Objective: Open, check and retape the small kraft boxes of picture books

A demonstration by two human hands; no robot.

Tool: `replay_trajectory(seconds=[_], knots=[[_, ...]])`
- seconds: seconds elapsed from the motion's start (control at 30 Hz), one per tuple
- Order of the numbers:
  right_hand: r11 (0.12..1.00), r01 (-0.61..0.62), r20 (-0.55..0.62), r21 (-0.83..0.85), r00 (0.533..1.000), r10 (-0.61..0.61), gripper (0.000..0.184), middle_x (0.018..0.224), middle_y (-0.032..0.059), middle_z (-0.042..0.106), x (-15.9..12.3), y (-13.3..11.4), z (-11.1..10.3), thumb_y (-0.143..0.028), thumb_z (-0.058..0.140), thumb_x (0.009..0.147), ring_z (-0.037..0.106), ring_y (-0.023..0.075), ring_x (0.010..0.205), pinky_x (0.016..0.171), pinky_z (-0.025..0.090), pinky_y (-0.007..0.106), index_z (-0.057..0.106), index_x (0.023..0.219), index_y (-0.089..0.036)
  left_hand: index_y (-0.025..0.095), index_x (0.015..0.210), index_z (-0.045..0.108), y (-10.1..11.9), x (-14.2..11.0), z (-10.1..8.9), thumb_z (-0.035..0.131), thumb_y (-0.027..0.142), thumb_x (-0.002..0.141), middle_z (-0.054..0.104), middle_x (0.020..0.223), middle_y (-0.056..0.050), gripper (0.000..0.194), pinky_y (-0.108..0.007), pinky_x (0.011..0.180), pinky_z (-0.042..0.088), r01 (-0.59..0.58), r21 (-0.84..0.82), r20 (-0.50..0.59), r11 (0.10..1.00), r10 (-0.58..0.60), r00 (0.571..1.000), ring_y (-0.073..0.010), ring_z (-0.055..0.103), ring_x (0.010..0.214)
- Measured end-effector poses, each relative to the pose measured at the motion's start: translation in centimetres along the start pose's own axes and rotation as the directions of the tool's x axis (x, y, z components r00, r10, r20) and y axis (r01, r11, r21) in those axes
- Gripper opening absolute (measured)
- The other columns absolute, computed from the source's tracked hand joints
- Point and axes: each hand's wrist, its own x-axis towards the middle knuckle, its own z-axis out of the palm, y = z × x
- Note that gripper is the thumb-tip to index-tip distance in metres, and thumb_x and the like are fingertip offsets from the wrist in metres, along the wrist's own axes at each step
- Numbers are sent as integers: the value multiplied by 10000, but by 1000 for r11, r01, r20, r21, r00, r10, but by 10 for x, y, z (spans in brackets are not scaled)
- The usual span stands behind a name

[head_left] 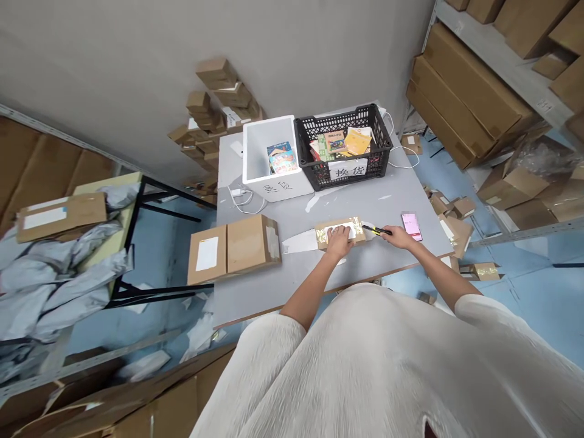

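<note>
Box-opening seems underway: spread left hand (339, 243) presses the small brown cardboard box (321, 236); right hand (398, 237), closed round a slim black-and-yellow cutter (376, 230), needs shallow strokes.

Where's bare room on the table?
Front-left table, between the large cartons and front edge; right side, between black crate and phone. Crowded: back, with foam box and crate; centre, where the left hand rests on a taped parcel and the right hand holds a slim tool.

left hand (339, 241): palm down, splayed | right hand (398, 237): curled gripping | arms (311, 287): extended forward
</note>
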Motion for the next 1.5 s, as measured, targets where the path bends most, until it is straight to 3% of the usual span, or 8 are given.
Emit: replay_trajectory(seconds=[0.2, 0.4, 0.67, 0.8, 0.93, 1.03, 1.3, 1.5], knots=[[999, 48, 19, -8, 999, -48, 311, 910, 58, 806, 13, -6, -1, -419, 598, 1052, 700, 216, 807, 738, 472, 277, 784, 1172, -200, 247, 1424, 572, -14, -11, 5, 782, 289, 926, 618, 1386, -139, 542, -555, 1351, 240, -50, -27, -41, 998, 48, 998, -332, 590, 1387], [961, 173, 140, -214, 979, -145, 316, 1015, 66, 825, 35, -15, -4, -424, 594, 1051, 694, 222, 869, 754, 432, 278, 823, 1158, -233, 246, 1398, 600, -30, -19, 9, 814, 276, 895, 633, 1331, -126, 547, -589, 1371, 212, -43, -44, -51, 998, 41, 998, -317, 661, 1260], [880, 215, 290, -424, 953, -93, 317, 1159, 99, 816, 67, -37, -9, -394, 559, 1065, 709, 278, 1000, 768, 429, 311, 810, 1225, -285, 264, 1392, 610, -37, -21, 12, 848, 268, 877, 640, 1313, -104, 568, -598, 1372, 211, -38, -68, -46, 997, 35, 998, -299, 684, 1215], [927, 160, 288, -338, 956, -60, 309, 1041, 87, 810, 63, -36, -2, -435, 575, 1044, 699, 255, 927, 768, 446, 305, 810, 1145, -262, 259, 1391, 611, -36, -21, 13, 851, 297, 880, 642, 1313, -109, 565, -594, 1379, 202, -42, -63, -62, 997, 38, 997, -302, 686, 1212], [997, 5, 367, -80, 930, 25, 373, 765, 22, 736, 43, -24, 5, -543, 581, 1010, 619, 187, 696, 635, 436, 266, 763, 1016, -218, 265, 1373, 612, -35, -21, 12, 844, 311, 883, 644, 1305, -109, 544, -593, 1377, 216, -42, -71, -70, 997, 37, 997, -311, 678, 1236], [996, -61, 386, 58, 922, 34, 423, 710, 5, 699, 29, -18, 7, -619, 629, 960, 567, 158, 617, 577, 422, 248, 727, 980, -209, 267, 1380, 601, -34, -23, 12, 832, 305, 889, 640, 1319, -105, 544, -580, 1381, 214, -41, -67, -64, 997, 37, 997, -302, 680, 1241], [994, -69, 352, 83, 935, 35, 402, 709, -20, 673, 12, -12, 5, -618, 603, 946, 532, 137, 567, 531, 401, 234, 690, 911, -227, 254, 1399, 584, -30, -24, 9, 809, 321, 901, 628, 1334, -123, 551, -585, 1372, 226, -40, -63, -51, 997, 36, 998, -321, 669, 1275], [993, -63, 277, 97, 960, 33, 349, 700, -27, 658, 18, -25, 22, -546, 574, 960, 524, 140, 574, 530, 400, 232, 696, 955, -219, 282, 1372, 604, -29, -24, 6, 830, 281, 884, 614, 1325, -97, 538, -596, 1374, 214, -51, -82, -57, 995, 46, 997, -303, 680, 1223]])
